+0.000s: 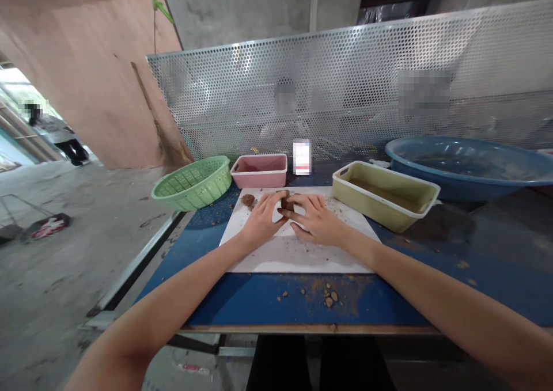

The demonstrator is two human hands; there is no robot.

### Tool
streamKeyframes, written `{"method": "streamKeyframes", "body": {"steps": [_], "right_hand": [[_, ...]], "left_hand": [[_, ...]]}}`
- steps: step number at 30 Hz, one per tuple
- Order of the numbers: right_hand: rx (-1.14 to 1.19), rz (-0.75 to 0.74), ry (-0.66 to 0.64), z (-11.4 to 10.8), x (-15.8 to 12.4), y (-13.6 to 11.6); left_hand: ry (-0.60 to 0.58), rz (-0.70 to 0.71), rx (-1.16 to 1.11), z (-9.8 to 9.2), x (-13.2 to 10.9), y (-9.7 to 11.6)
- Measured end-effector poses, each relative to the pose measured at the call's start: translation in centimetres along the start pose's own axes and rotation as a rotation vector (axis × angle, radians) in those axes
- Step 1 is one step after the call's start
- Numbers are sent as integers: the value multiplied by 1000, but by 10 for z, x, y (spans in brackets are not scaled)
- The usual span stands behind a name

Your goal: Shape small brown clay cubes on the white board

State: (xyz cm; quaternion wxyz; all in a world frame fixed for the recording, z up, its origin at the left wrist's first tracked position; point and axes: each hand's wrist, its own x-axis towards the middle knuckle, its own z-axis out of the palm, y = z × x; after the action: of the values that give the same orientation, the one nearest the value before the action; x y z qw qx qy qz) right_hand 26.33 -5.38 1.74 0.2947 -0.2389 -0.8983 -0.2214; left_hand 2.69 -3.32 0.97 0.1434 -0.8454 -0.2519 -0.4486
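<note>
Pink wall [103, 97], grey floor [52, 287], possibly a window [389, 12]

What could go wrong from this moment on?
The brown lump is pinched between the fingers of the left hand and right hand; it might crumble, as crumbs already dot the white board.
The loose bits near the front edge of the blue table could get brushed off.
The green basket appears to overhang the left edge; a knock might tip it.

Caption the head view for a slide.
Left hand and right hand hold a brown lump over a crumb-strewn white sheet on a blue table.
</note>
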Motion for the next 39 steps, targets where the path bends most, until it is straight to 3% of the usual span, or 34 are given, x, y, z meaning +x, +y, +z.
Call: {"method": "streamKeyframes", "body": {"steps": [7,11,15,19,23,39], "right_hand": [[-23,33,27,-4,-2,8],[-33,-44,30,-4,-3,9],[-69,56,37,-2,-3,8],[-41,-12,53,-3,-5,9],[-56,59,92,-4,-5,11],[-19,59,62,-3,-6,4]], "left_hand": [[36,-4,11,-3,3,1],[33,-25,19,-4,3,1],[53,-16,21,-3,3,0],[38,-28,23,-3,2,0],[57,-20,31,-3,3,-1],[75,-8,93,-2,2,-3]]}}
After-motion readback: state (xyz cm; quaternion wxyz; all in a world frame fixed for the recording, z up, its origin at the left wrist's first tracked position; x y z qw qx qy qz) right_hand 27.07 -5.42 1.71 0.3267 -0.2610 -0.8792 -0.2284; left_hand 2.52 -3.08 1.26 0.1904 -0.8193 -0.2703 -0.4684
